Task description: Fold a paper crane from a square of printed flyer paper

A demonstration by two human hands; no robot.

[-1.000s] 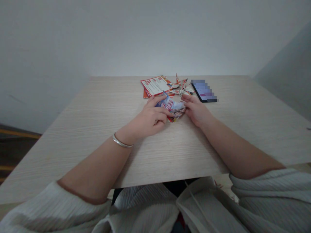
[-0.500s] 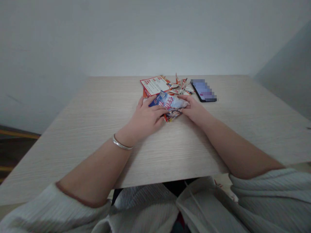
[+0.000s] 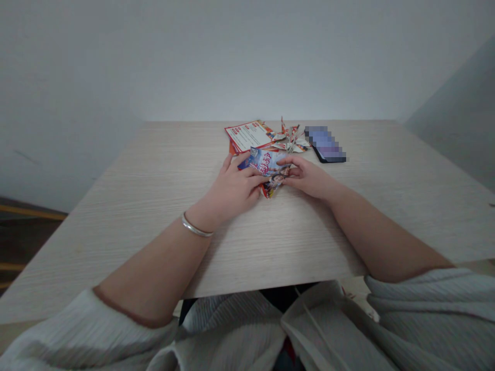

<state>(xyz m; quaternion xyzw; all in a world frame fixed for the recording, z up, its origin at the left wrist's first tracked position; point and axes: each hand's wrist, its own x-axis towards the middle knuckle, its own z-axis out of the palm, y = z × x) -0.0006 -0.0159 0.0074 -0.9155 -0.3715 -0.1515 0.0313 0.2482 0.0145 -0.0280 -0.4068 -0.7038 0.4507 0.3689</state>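
A blue and white printed sheet (image 3: 264, 161) with pink lettering lies on the table in front of me, its lower part darker and red-edged. It looks creased; whether it is paper or a wrapper, I cannot tell for certain. My left hand (image 3: 237, 183) rests over its left side with the fingers spread, pressing it down. At the sheet's right edge, my right hand (image 3: 303, 175) has its fingers curled in and its thumb close to them, gripping that edge. The fingers hide parts of both edges.
Behind the sheet lie a red-bordered leaflet (image 3: 251, 136) and a folded, pointed paper shape (image 3: 294, 141). A phone (image 3: 325, 143) with a blurred screen lies to their right. The pale wooden table (image 3: 174, 154) meets a wall at its far edge.
My right hand has shifted slightly down and inward, its fingers more curled. The sheet's right side now reaches less far right and its lower corner sits a little lower. My left hand stays nearly still.
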